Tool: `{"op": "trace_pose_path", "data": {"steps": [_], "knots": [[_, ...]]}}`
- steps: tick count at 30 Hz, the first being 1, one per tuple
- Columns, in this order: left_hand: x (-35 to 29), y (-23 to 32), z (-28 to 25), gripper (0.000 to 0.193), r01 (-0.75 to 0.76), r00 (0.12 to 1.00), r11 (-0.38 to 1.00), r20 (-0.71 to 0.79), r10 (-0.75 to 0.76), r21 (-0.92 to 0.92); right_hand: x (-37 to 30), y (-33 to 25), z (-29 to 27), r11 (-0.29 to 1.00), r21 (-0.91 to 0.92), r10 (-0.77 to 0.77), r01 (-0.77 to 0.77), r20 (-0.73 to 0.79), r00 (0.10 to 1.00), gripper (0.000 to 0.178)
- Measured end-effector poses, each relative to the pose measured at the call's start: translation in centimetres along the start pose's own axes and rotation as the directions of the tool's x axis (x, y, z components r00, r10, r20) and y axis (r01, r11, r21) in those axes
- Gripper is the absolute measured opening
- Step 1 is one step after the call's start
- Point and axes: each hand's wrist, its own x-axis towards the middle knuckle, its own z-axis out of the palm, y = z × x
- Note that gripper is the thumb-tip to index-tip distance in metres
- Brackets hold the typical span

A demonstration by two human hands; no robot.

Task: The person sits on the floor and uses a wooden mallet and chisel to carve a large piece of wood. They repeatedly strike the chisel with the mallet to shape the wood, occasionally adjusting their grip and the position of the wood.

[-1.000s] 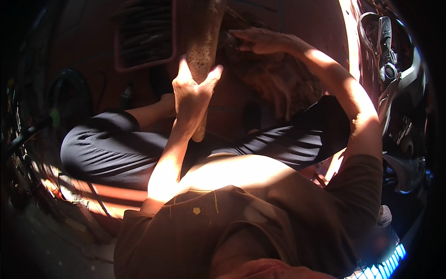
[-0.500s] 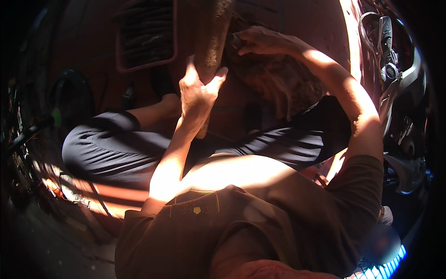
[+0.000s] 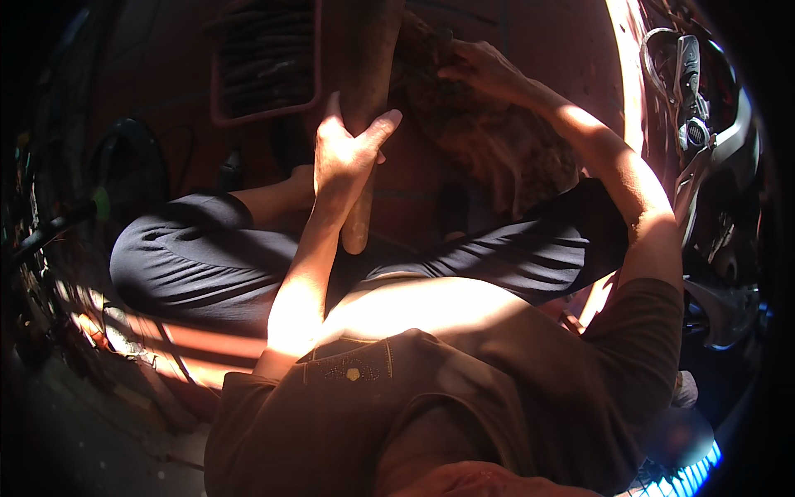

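My left hand (image 3: 344, 157) grips a long, thick brown piece (image 3: 368, 79) that looks like a wooden stick or a root. Its narrower rounded lower end hangs over my lap, and its upper part runs out of the top of the picture. To the right of it is my right hand (image 3: 489, 73), in shade, its fingers bent together by a small dark thing that I cannot make out. The two are apart from each other. Below the right hand lies a heap of brown strips or shavings (image 3: 505, 153), partly in shadow.
A pink-rimmed basket (image 3: 318, 95) at the upper left holds several dark, stick-like pieces. My crossed legs in dark trousers (image 3: 207, 261) lie around the work. A grey and black machine part, maybe of a motorbike (image 3: 716, 157), stands along the right side.
The long piece has turned a little in my left hand, its lower end showing more over my lap. My right hand has drawn away from it to the right.
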Motion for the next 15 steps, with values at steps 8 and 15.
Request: {"op": "trace_pose_path", "data": {"steps": [8, 15], "knots": [[0.2, -0.3, 0.5, 0.049, 0.042, 0.999, 0.999, -0.015, -0.043, -0.021, 0.8, -0.3, -1.7, 0.969, 0.245, 0.003, -0.005, 0.012, 1.0, 0.028], [0.4, -0.7, 0.7, 0.049, 0.034, 0.999, 0.997, 0.002, -0.034, -0.075, 0.2, -0.2, -0.5, 0.985, 0.146, -0.104, 0.087, 0.114, 0.988, 0.026]]}}
